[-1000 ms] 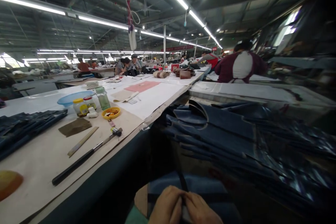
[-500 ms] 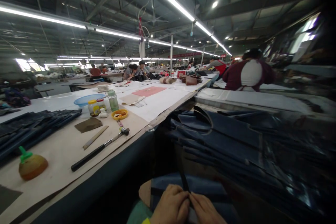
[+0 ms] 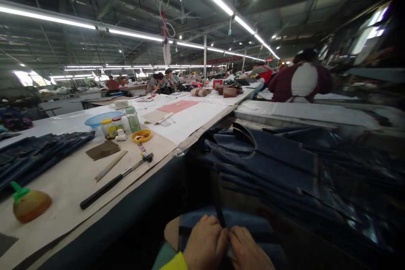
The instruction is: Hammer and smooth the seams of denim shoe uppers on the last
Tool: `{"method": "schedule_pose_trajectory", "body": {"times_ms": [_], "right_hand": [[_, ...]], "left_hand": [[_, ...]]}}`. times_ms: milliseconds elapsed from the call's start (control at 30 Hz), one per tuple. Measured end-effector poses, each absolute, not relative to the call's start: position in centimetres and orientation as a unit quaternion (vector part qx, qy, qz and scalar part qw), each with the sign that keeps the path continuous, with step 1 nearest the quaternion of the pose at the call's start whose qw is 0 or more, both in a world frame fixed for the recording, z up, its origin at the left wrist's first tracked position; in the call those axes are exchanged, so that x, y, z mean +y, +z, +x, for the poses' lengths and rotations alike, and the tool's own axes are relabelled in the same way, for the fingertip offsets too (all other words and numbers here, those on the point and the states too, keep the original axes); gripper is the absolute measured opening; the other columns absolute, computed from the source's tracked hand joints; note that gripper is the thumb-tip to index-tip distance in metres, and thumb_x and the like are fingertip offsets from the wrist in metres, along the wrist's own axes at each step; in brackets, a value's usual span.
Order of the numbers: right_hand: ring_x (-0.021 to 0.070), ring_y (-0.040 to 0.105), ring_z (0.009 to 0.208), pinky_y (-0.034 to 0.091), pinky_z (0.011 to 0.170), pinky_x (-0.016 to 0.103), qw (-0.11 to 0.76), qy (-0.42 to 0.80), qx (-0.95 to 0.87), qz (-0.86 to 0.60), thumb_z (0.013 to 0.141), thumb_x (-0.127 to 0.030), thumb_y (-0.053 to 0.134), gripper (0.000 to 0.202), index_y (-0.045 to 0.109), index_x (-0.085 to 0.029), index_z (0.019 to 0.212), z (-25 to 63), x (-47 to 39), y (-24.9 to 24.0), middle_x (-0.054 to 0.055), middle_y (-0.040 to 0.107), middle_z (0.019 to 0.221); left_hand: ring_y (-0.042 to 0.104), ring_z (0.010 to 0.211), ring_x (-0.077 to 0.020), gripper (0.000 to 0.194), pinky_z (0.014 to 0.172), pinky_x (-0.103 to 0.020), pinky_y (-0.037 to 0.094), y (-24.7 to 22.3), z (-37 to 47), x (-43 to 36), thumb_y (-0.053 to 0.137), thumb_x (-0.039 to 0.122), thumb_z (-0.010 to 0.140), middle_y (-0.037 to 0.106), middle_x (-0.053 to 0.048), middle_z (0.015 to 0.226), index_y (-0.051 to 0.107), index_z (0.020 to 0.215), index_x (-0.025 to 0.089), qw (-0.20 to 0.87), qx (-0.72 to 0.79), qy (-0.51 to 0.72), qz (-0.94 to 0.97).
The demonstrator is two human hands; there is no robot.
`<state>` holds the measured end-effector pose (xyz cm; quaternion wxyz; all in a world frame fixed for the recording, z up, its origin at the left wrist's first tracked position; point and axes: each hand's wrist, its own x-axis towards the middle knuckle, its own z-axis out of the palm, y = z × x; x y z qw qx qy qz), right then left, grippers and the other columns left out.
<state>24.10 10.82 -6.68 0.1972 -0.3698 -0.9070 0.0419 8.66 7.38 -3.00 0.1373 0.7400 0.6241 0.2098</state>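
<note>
Low in the head view, a dark blue leather-like piece [image 3: 253, 218] with darker bands and a beige end [image 3: 172, 233] lies in front of me. My left hand [image 3: 205, 242] is closed on it with curled fingers. Close on its right, my right hand [image 3: 248, 248] also grips the piece, fingertips bent down. A narrow black strip [image 3: 219, 216] runs up from between the two hands. What lies under the fingers is hidden.
At left, a table [image 3: 71, 190] bears a hammer [image 3: 115, 181], a wooden stick [image 3: 111, 166], a squeeze bottle [image 3: 31, 206], jars [image 3: 109, 129] and a yellow dish [image 3: 141, 136]. Stacked blue pieces [image 3: 278, 156] lie to the right. A person [image 3: 300, 78] sits beyond them.
Both hands have shifted slightly upward in view, and more of the left yellow cuff shows. The table items appear a little further left as the view turns. Both hands remain on the piece.
</note>
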Motion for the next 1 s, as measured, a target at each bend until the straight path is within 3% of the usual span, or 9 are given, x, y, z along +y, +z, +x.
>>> {"method": "schedule_pose_trajectory", "body": {"times_ms": [233,400,567,733,1000], "right_hand": [[0.0182,0.060,0.089,0.052,0.077,0.027,0.189,0.053,-0.901,-0.386,0.067,0.001,0.040,0.043,0.065,-0.022,0.092,24.0,11.0,-6.1,0.004,0.064,0.093],[0.0170,0.060,0.096,0.051,0.083,0.026,0.226,0.048,-0.884,-0.407,0.068,-0.002,0.042,0.049,0.063,-0.021,0.108,26.1,10.8,-5.9,0.005,0.064,0.102],[0.0181,0.063,0.090,0.053,0.080,0.030,0.264,0.050,-0.828,-0.492,0.081,-0.019,0.047,0.026,0.066,-0.024,0.099,31.2,12.2,-6.1,0.004,0.066,0.098],[0.0179,0.064,0.088,0.052,0.082,0.029,0.290,0.132,-0.783,-0.534,0.085,-0.035,0.046,0.026,0.066,-0.022,0.096,34.6,13.0,-5.6,0.005,0.067,0.094],[0.0184,0.063,0.080,0.050,0.075,0.029,0.314,0.217,-0.738,-0.557,0.084,-0.044,0.044,0.032,0.064,-0.018,0.080,32.7,12.9,-4.6,0.007,0.064,0.089]], "left_hand": [[0.055,0.082,-0.0155,0.032,0.077,-0.028,0.040,-2.3,8.6,7.5,0.033,0.019,0.093,0.061,-0.004,0.085,0.060,0.077,0.017,0.168,0.626,0.214,0.731],[0.053,0.092,-0.0167,0.026,0.088,-0.030,0.040,-2.8,8.5,6.2,0.037,0.022,0.092,0.060,-0.003,0.095,0.062,0.091,0.021,0.179,0.612,0.251,0.728],[0.046,0.112,-0.0221,0.037,0.099,-0.036,0.034,-4.1,8.2,4.9,0.046,0.021,0.086,0.055,-0.004,0.119,0.053,0.122,0.028,0.189,0.618,0.235,0.726],[0.045,0.115,-0.0224,0.040,0.100,-0.037,0.033,-3.5,8.8,4.5,0.041,0.025,0.088,0.053,-0.003,0.126,0.051,0.127,0.028,0.192,0.619,0.228,0.726],[0.039,0.124,-0.0254,0.050,0.105,-0.039,0.027,-2.7,9.2,4.4,0.051,0.036,0.082,0.048,-0.005,0.134,0.048,0.131,0.025,0.223,0.614,0.200,0.730]]}}
